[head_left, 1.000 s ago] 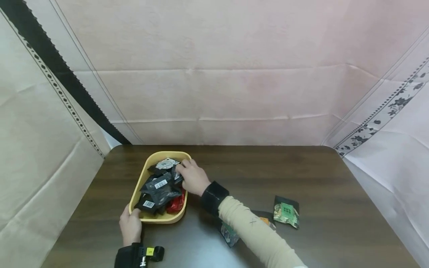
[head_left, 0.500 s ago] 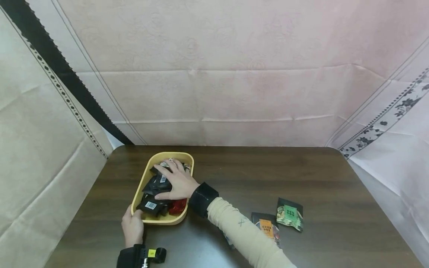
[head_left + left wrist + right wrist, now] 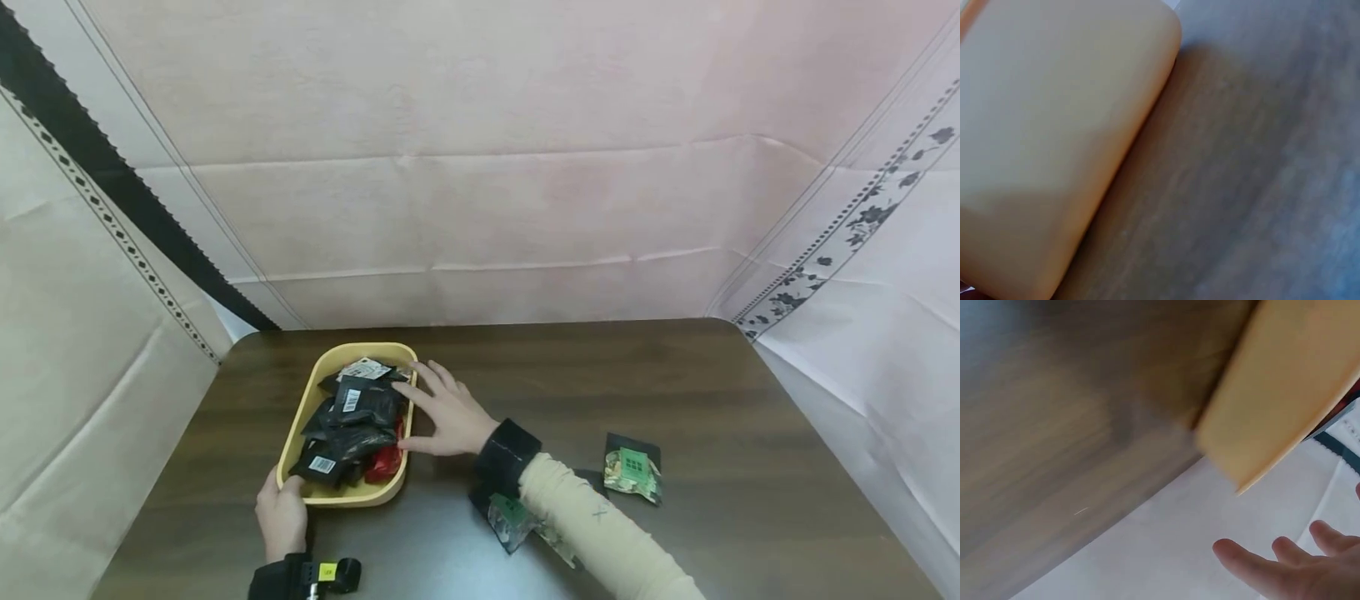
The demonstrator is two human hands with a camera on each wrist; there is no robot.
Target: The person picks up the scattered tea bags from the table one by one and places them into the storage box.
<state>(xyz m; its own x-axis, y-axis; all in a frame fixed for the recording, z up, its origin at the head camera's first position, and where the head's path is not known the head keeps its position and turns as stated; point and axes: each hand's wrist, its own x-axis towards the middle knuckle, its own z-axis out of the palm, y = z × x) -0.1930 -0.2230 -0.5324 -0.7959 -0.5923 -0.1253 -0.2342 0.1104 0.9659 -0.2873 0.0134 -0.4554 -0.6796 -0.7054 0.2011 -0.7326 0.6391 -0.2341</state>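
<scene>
A yellow plastic basket (image 3: 352,501) stands at the left of the table, holding several black packets (image 3: 367,400) and a red packet (image 3: 383,463). My left hand (image 3: 281,515) grips the basket's near left corner, thumb over the rim. At the basket's right rim, my right hand (image 3: 453,417) is spread with nothing in it; its fingertips reach to the rim, and contact cannot be made out. The basket's pale side wall (image 3: 1054,125) fills much of the left wrist view. The right wrist view catches the fingers (image 3: 1247,562) stretched out beside the basket.
A black packet with a green label (image 3: 633,469) lies on the brown table (image 3: 720,383) at the right. More packets (image 3: 512,518) lie near the right forearm, partly hidden by it. A pale cloth (image 3: 487,208) hangs behind the table.
My right hand went from the basket's right side to lie spread over the packets, then drew back right to the rim. The upper black packets sit differently. My left hand keeps its hold.
</scene>
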